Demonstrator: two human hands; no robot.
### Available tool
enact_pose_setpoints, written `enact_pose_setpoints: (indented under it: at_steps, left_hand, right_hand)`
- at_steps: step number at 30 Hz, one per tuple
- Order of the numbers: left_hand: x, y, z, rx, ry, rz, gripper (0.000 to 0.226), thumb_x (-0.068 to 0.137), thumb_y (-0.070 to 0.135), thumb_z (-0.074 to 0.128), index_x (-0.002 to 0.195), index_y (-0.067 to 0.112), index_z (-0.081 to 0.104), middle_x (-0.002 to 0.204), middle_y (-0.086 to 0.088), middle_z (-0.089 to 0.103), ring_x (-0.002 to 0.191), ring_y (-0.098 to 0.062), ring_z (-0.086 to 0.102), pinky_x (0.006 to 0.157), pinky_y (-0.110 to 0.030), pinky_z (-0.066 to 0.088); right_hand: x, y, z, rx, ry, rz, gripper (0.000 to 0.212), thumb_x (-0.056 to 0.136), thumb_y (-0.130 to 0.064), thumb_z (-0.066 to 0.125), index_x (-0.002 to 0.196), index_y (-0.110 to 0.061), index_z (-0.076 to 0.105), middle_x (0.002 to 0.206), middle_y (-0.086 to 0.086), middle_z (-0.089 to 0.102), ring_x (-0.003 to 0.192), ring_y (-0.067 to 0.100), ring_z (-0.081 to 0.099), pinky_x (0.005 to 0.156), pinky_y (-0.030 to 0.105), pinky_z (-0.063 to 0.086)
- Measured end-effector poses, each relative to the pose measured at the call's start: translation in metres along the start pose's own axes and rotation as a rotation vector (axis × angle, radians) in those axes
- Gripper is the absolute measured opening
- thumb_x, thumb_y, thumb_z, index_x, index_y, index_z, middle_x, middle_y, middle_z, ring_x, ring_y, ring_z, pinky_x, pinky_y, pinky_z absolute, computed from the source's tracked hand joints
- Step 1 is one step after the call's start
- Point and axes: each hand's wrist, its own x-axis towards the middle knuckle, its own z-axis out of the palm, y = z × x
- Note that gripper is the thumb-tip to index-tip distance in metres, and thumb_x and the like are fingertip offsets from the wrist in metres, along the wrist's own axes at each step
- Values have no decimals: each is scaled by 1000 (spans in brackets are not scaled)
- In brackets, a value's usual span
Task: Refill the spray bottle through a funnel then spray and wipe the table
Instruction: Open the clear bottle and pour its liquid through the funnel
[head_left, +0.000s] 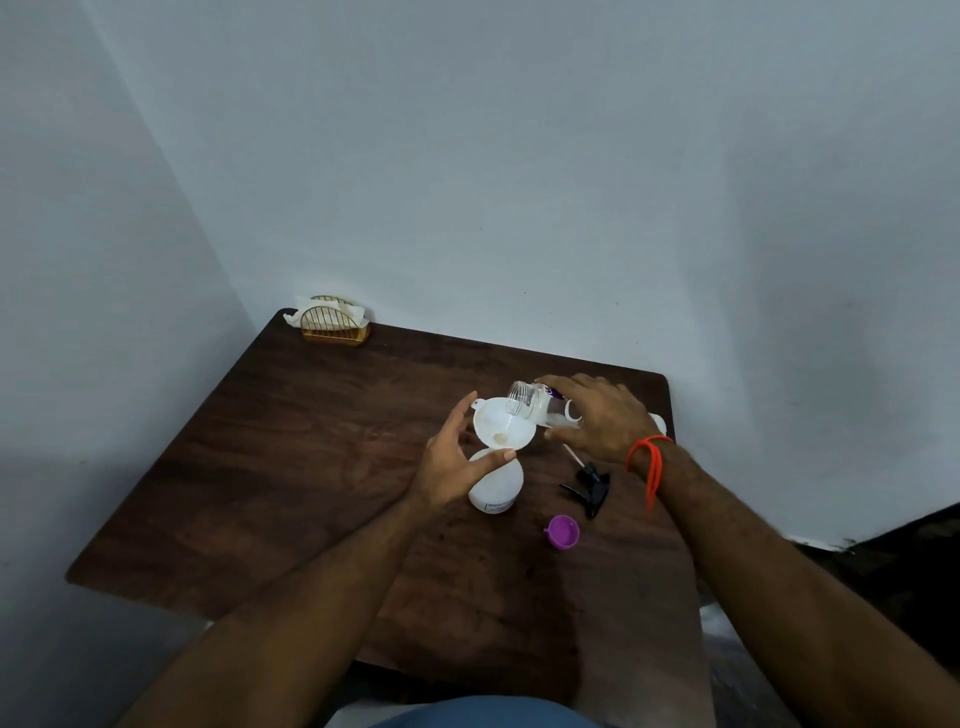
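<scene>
A white spray bottle (496, 486) stands on the dark wooden table (291, 467) with a white funnel (501, 423) in its neck. My left hand (452, 462) holds the funnel's rim, thumb at the near side and fingers at the far left. My right hand (597, 415) grips a clear refill bottle (535, 405), tipped on its side with its open mouth over the funnel. The black spray head (589, 488) with its thin tube lies on the table to the right. A purple cap (562, 531) lies in front of it.
A gold wire holder with white napkins (335, 319) stands at the table's far left corner against the wall. Something white (658, 423) shows behind my right wrist at the table's right edge. Walls close off the far and left sides.
</scene>
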Motion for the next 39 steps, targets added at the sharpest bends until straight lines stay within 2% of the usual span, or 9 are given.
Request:
enact_pose_setpoints:
  at_steps: [5,7,11,15,19,25,31,35,39]
  left_hand:
    - [-1,-4,1,20,-9,-18,100,68,43,86,150,32,30,134,13,55,114,-5,55,89,-14,45]
    - [0,-4,1,43,-29,-6,102,68,44,86,151,33,28,138,13,53,117,-7,54,93,-18,47]
    - [3,-7,4,81,-59,-20,103,67,50,84,151,32,26,148,7,47,130,-15,48,107,-38,46]
    - [2,-10,4,77,-61,-13,102,68,50,84,151,32,27,147,9,48,130,-14,49,106,-37,46]
    - [2,-12,3,63,-65,-20,101,69,48,84,150,32,28,146,11,48,129,-10,49,104,-31,47]
    - [1,-13,3,39,-71,-13,98,69,46,85,149,32,30,142,12,53,125,-8,53,104,-34,49]
    - [0,-14,-1,31,-65,-15,97,70,42,86,149,30,31,140,12,54,123,-7,54,100,-27,49]
    - [0,-13,-2,35,-65,-15,98,70,42,85,150,29,30,143,10,51,125,-8,52,101,-28,47]
    - [0,-10,0,38,-65,-16,98,71,42,85,151,28,30,145,8,51,127,-11,51,102,-28,47]
  right_hand:
    - [-4,-1,-3,-11,10,0,70,81,-53,65,142,-47,31,125,-9,54,115,21,50,97,41,36]
    - [-4,0,-4,-18,6,1,70,82,-53,65,143,-46,30,127,-8,54,116,21,50,99,42,36]
    - [-6,-2,-5,-74,-36,-31,68,85,-51,63,144,-46,30,133,-6,51,120,22,46,102,43,34]
    - [-4,-7,-7,-291,22,-134,59,85,-41,62,139,-48,39,125,-5,54,116,24,46,102,45,31]
    - [2,-22,-9,-528,169,-235,52,80,-25,70,126,-44,56,113,4,61,111,33,53,103,57,26]
    - [8,-45,-4,-733,254,-342,40,78,-23,74,115,-37,66,107,9,64,109,37,57,107,57,22]
    - [13,-49,7,-767,344,-363,37,76,-22,77,110,-35,68,107,8,64,110,37,57,111,57,21]
    - [16,-41,9,-746,462,-366,32,83,-22,63,111,-36,65,108,6,62,110,36,56,113,56,18]
    - [12,-34,10,-691,466,-329,38,81,-24,53,115,-37,65,109,6,63,110,36,56,111,57,19]
